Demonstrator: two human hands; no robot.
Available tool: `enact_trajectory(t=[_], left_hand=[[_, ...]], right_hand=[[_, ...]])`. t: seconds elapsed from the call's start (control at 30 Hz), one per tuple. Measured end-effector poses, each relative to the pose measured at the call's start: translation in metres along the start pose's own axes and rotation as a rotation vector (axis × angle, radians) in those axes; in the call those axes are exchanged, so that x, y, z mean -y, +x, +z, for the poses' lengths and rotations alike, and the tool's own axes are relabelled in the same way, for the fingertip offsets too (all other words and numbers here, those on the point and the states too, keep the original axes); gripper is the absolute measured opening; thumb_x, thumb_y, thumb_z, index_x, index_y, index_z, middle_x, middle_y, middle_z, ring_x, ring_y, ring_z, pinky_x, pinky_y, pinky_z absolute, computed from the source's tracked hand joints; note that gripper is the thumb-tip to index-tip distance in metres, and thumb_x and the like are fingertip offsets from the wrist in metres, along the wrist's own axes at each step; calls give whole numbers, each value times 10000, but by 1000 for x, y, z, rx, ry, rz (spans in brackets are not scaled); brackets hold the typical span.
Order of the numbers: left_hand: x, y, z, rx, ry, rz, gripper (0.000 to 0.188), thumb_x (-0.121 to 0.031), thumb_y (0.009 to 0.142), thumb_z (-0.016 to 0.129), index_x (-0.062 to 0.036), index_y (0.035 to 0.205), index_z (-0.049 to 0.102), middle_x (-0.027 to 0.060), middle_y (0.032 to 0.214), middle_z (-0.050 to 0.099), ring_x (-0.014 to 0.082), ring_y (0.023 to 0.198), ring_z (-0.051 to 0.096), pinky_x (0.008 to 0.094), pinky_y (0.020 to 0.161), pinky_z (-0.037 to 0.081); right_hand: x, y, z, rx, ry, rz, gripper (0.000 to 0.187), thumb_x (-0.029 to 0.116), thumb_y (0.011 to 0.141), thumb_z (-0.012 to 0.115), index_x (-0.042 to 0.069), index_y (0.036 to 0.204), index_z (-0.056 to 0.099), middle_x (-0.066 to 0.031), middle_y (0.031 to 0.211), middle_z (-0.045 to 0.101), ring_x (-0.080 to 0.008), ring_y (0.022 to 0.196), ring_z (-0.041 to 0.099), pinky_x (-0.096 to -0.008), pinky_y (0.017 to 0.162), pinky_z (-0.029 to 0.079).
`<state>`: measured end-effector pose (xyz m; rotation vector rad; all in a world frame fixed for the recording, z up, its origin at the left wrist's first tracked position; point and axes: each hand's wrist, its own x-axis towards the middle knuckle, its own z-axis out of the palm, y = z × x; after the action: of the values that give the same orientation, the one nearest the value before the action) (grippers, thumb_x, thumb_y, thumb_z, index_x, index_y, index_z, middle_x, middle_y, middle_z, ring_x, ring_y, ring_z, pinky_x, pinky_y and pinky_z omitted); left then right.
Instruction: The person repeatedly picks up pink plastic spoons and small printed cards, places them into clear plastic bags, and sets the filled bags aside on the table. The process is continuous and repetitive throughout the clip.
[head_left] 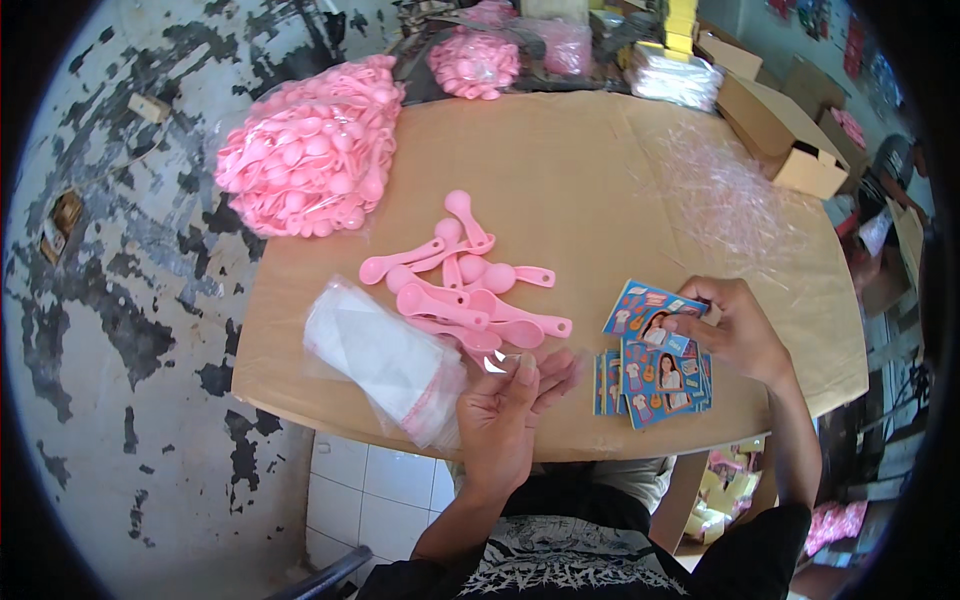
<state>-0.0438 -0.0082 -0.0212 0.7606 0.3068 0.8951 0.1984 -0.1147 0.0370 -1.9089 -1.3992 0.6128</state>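
Observation:
My right hand point(735, 330) pinches a blue printed card point(640, 308) between thumb and fingers. Below it lies a stack of similar cards point(665, 385) near the table's front edge. My left hand point(505, 410) is closed, thumb against fingers, on a clear plastic bag point(495, 362) that shows mostly by its glare; its outline is hard to make out. To the left of that hand lies a pile of flat clear bags point(380, 355). Just beyond, several loose pink measuring spoons point(490, 305) are heaped in the middle of the table.
A large clear sack of pink spoons point(310, 150) stands at the far left of the brown-covered table point(560, 170). Thin clear plastic strips point(730, 195) lie at the right, near an open cardboard box point(785, 130). More bagged pink pieces point(475, 62) sit at the back.

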Motion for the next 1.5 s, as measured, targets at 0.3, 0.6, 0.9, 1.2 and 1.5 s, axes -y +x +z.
enact_trajectory(t=[0.3,0.6,0.9,1.2,1.5], left_hand=[[1,6,7,-57,-66,107,236,-114,951,574,75,1092,596,209,1093,643,305,1036,641,473,967,506],[2,5,11,-111,-137,107,251,-121,957,578,54,1133,616,141,1119,645,175,986,638,336,897,518],[12,0,24,145,184,9,390,-80,923,603,6,1284,485,169,1367,485,199,1218,505,362,999,437],[11,-3,5,322,-156,71,569,-375,1014,350,-40,1459,232,217,1516,251,364,1388,295,505,1142,216],[-1,0,-15,498,79,527,521,-153,844,685,-101,1282,407,164,1322,492,375,1344,355,509,1112,276]], right_hand=[[40,-8,39,2,359,-148,115,86,898,655,-20,940,667,-40,707,669,-42,570,603,-200,506,475],[62,-1,49,84,155,-245,118,84,893,654,-4,969,673,-58,668,653,-63,520,606,-218,455,454],[73,-4,64,49,186,-181,165,77,853,675,1,999,671,-77,640,616,-85,529,566,-248,495,432],[48,3,66,160,285,-390,192,51,824,678,-1,1004,640,-92,813,655,-82,729,581,-246,631,446],[82,46,64,496,206,-459,225,220,822,675,39,951,645,-55,766,655,-146,655,622,-290,596,471]])
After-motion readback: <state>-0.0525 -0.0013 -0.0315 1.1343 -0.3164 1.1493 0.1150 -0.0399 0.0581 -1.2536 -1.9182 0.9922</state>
